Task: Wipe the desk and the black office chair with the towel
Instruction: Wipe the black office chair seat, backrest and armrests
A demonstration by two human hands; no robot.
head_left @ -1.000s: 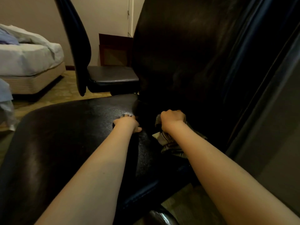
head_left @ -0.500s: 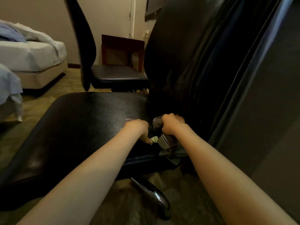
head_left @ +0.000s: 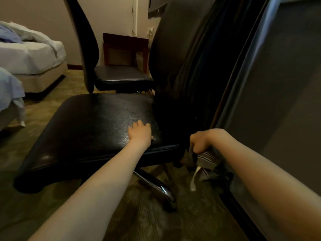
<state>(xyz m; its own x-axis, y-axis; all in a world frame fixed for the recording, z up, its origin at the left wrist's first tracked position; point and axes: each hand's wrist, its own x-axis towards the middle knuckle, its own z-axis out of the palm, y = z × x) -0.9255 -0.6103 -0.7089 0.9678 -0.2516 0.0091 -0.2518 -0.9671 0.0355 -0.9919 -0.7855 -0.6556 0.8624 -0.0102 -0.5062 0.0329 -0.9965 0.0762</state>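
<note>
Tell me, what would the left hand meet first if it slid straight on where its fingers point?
The left hand would likely cross more glossy black leather seat, then meet the chair's tall black backrest; depth is unclear.

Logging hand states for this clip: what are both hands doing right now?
Left hand: open, resting on the chair seat, holding nothing.
Right hand: closed around the striped towel.

black office chair [head_left: 97,129]: glossy pebbled seat lay level, tall dark backrest rose upright along its right side, chrome base leg splayed out beneath | towel [head_left: 206,159]: grey with dark stripes, bunched, hung just below the seat's near right corner, pale strip dangling, gripped from above by the right hand [head_left: 201,141]
</note>
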